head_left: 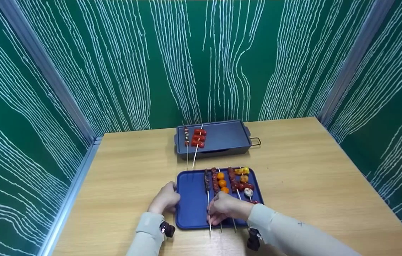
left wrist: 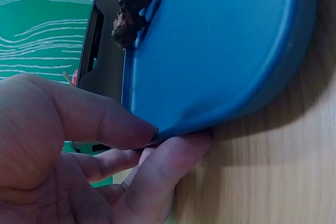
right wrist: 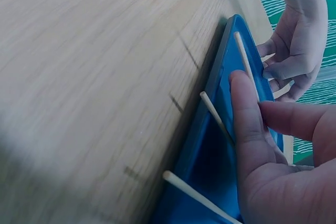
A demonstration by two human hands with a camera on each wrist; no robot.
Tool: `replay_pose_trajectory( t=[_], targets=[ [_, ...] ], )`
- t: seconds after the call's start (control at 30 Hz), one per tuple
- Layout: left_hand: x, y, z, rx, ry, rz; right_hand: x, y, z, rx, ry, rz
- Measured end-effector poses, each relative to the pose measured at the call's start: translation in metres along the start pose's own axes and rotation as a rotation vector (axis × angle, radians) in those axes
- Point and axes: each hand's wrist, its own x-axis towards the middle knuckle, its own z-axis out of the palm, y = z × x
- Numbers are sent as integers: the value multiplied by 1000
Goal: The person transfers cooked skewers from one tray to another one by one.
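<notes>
A blue tray [head_left: 191,202] lies on the table with several skewers on its right part. My left hand [head_left: 165,199] pinches its left rim between thumb and fingers, seen close up in the left wrist view, where the thumb [left wrist: 113,124] lies over the edge. Over the tray's front half, my right hand [head_left: 224,207] pinches the stick of a dark meat skewer [head_left: 207,180], the leftmost on the tray. That stick [right wrist: 244,56] runs between thumb and forefinger in the right wrist view. Beside it lie a red meat skewer [head_left: 215,179] and an orange-ball skewer [head_left: 222,183].
Behind the tray stands a dark grill [head_left: 222,137] with a wire handle at its right. A thin mixed skewer [head_left: 186,136] and a red sausage skewer [head_left: 198,138] lie on its left side, sticks overhanging the front. Green patterned walls [head_left: 201,71] enclose the wooden table [head_left: 129,170].
</notes>
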Motion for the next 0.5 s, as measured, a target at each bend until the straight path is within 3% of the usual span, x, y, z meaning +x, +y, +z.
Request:
replay_pose_trajectory(
  t=[0.5],
  targets=[
    [-1, -1, 0, -13, -4, 3, 2, -3, 7, -72, 95, 16]
  ],
)
